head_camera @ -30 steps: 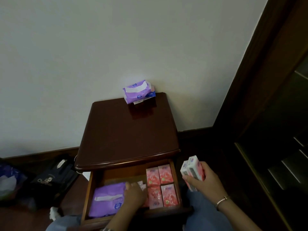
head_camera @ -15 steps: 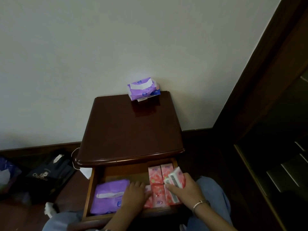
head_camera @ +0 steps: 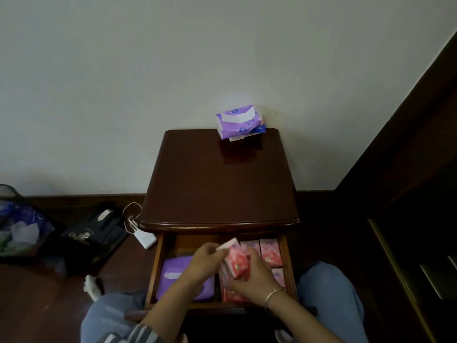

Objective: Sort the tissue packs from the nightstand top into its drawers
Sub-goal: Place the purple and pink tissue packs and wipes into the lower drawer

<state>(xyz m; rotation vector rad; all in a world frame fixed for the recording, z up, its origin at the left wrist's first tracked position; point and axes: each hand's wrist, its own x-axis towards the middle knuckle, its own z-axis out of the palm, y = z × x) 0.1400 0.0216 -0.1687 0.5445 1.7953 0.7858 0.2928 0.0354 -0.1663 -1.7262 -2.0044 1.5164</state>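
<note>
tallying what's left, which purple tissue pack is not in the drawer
The purple pack at the back of the nightstand top, against the wall. The other purple pack lies in the open drawer's left side, partly hidden by the left hand.

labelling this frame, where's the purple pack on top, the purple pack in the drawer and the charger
purple pack on top (head_camera: 239, 116): head view, its white flap
purple pack in drawer (head_camera: 174, 271): head view, its uncovered left part
charger (head_camera: 146, 239): head view, its white body
</note>
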